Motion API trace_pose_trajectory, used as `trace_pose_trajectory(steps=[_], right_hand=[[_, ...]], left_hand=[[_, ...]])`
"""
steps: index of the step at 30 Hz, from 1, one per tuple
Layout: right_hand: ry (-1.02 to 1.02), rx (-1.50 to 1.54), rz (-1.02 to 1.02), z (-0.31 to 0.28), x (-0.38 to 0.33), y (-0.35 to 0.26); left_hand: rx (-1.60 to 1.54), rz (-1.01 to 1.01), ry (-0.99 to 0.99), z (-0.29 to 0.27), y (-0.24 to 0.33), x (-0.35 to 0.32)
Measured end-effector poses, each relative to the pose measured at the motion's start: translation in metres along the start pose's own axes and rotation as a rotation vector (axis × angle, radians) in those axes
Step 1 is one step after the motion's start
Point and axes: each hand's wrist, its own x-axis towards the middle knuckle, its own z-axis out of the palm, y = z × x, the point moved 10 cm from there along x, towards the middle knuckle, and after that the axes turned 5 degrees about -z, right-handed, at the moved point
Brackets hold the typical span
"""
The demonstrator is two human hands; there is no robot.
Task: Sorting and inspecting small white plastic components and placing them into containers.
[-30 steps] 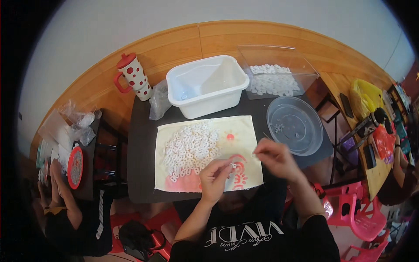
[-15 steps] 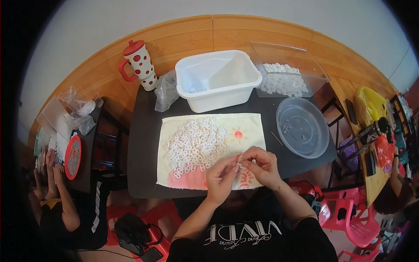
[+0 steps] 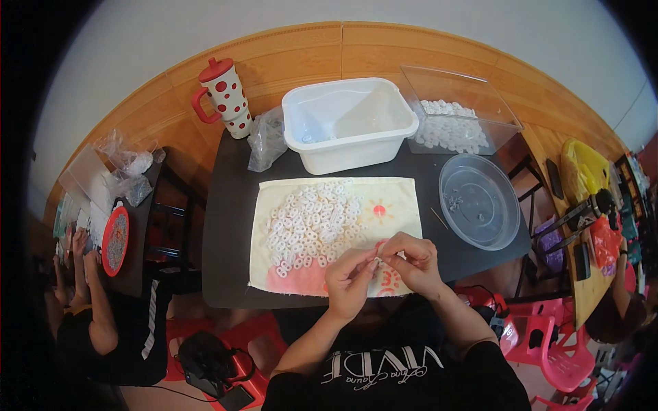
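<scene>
Head view, looking down on a dark table: both hands meet over the near edge of a cream cloth printed with pink and red shapes. The left hand and the right hand are brought together, fingertips almost touching, each curled in a pinch around a small white piece held between them; the piece is too small to tell its exact form.

Just beyond the left hand, spread across the cloth, lies a heap of small white ring-shaped parts. Farther out from both hands stands a white plastic tub, with a crumpled clear plastic bag at its left and a white tumbler with red dots, red lid and handle past that. Beyond and to the right of the right hand sits a clear square tray holding more white parts, and nearer, right of that hand, a round clear plastic lid with a few tiny bits in it. A thin stick lies between cloth and lid.

Far to the left of the hands, another person's arms rest by a red round tray on a side table.
</scene>
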Motion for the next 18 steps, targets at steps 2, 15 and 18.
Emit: trace_pose_trajectory(steps=[2,15,18], right_hand=[[-0.011,-0.005,-0.001,0.001,0.001,-0.002],[-0.235,-0.108,0.015,0.007,0.013,-0.009],[-0.299,-0.203,-0.029,0.01,0.017,-0.013]], left_hand=[[0.007,0.069,0.026,-0.001,0.006,-0.002],[0.014,0.043,0.039,-0.003,0.005,-0.001],[0.033,0.031,0.035,-0.003,0.003,-0.001]])
